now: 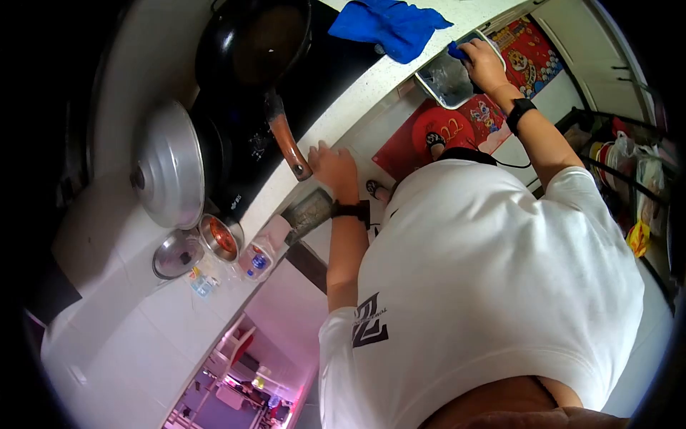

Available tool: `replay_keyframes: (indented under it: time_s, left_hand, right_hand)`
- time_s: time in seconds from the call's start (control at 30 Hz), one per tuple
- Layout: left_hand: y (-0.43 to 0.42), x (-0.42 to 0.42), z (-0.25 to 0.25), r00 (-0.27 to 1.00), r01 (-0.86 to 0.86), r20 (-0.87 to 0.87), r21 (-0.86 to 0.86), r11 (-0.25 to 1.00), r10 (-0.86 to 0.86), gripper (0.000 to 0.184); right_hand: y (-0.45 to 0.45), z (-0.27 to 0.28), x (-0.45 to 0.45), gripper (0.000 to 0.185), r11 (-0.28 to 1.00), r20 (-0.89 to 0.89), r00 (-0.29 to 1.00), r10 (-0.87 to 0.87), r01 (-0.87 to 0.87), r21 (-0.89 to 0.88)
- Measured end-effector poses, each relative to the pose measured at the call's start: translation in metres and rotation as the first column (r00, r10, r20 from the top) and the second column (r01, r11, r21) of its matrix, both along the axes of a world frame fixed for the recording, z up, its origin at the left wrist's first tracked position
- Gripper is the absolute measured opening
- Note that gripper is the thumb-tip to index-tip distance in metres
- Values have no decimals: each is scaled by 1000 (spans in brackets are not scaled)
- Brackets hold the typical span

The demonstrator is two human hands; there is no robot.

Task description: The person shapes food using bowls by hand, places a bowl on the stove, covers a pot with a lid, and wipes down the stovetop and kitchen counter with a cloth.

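My left hand (334,170) rests at the counter's front edge, beside the wooden handle (286,146) of a dark wok (250,43). Its fingers lie on the edge and hold nothing. Above a bag-lined bin (449,80), my right hand (486,66) is closed on a small blue piece (456,51) that looks like cloth; the fingers partly cover it. A larger crumpled blue cloth (393,27) lies on the counter between the wok and the bin.
The wok sits on a black cooktop (250,143). A large metal lid (171,168), a bowl of red food (223,237), a small lid (175,256) and plastic packaging (259,259) are on the left. Red mats (443,129) cover the floor; a loaded rack (622,164) stands right.
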State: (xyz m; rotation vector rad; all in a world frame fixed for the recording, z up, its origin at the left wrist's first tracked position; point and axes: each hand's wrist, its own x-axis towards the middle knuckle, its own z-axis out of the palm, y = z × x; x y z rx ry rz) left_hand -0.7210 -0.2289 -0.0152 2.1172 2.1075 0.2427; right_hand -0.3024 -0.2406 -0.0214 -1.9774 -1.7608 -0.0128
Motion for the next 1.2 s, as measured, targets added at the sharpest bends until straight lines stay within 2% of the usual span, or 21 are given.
replay_keyframes:
  time_s: [0.03,0.1,0.13,0.2,0.23,0.3,0.33,0.37,0.43,0.5,0.57,0.67,0.73,0.83,0.93,1.03,1.07,1.1,1.13,1.2]
  left_hand:
    - [-2,3,-8,1000,-16,-3,0,1000,16,44]
    - [-10,14,-23,991,132,-33,134,982,-129,48]
    - [-12,23,-22,993,120,-40,136,983,-115,48]
    - [-17,44,-20,958,270,63,131,954,-280,51]
    - [-18,53,-18,963,255,55,131,958,-264,51]
    - [-20,67,-11,900,356,221,124,926,-375,53]
    - [-21,70,-7,910,335,212,133,933,-357,53]
    - [-22,69,-2,918,304,227,119,945,-324,53]
    - [-28,52,3,939,240,224,109,965,-259,53]
    - [-37,26,5,933,167,291,166,972,-210,49]
    - [-52,-6,0,945,105,290,174,979,-152,47]
    - [-91,-48,-7,951,-24,309,120,992,-14,45]
    - [-113,-71,-13,941,-91,324,-43,995,100,40]
    - [-141,-91,-4,918,-153,350,-119,981,185,37]
    - [-152,-111,-9,890,-149,421,-89,985,173,40]
    - [-150,-133,-14,875,-176,434,-122,977,212,41]
    - [-147,-142,-16,874,-174,439,-122,977,210,41]
    - [-144,-152,-21,865,-158,464,-110,981,192,44]
    - [-140,-160,-22,854,-143,491,-99,985,173,46]
    - [-126,-173,-19,843,-162,507,-82,983,181,51]
  right_hand:
    - [4,6,-3,27,1000,-3,1000,16,-16,0]
    - [14,18,-17,30,988,-123,982,146,-137,75]
    - [19,28,-30,32,974,-151,965,215,-202,101]
    - [29,45,-62,35,942,-201,922,332,-311,130]
    - [34,49,-77,37,922,-230,893,387,-366,129]
    - [48,47,-108,36,854,-243,822,515,-469,225]
    - [54,44,-122,37,832,-283,785,551,-491,258]
    - [59,42,-133,43,826,-288,775,563,-520,215]
    - [64,28,-151,53,826,-202,803,561,-527,200]
    - [62,-4,-156,69,804,-128,795,593,-594,33]
    - [60,-10,-160,69,802,-89,800,593,-597,-19]
    - [55,-13,-177,67,830,-116,824,554,-558,-4]
    - [55,-15,-193,66,828,-118,821,558,-561,7]
    - [51,-13,-223,63,831,-148,820,552,-557,16]
    - [48,-18,-256,63,819,-161,804,573,-569,77]
    - [43,-16,-291,61,821,-183,803,568,-569,50]
    - [44,-21,-304,57,815,-188,793,580,-571,103]
    - [45,-25,-317,51,804,-221,775,593,-583,114]
    - [44,-21,-333,54,813,-338,757,560,-581,46]
    - [41,-24,-363,59,795,-238,769,594,-607,21]
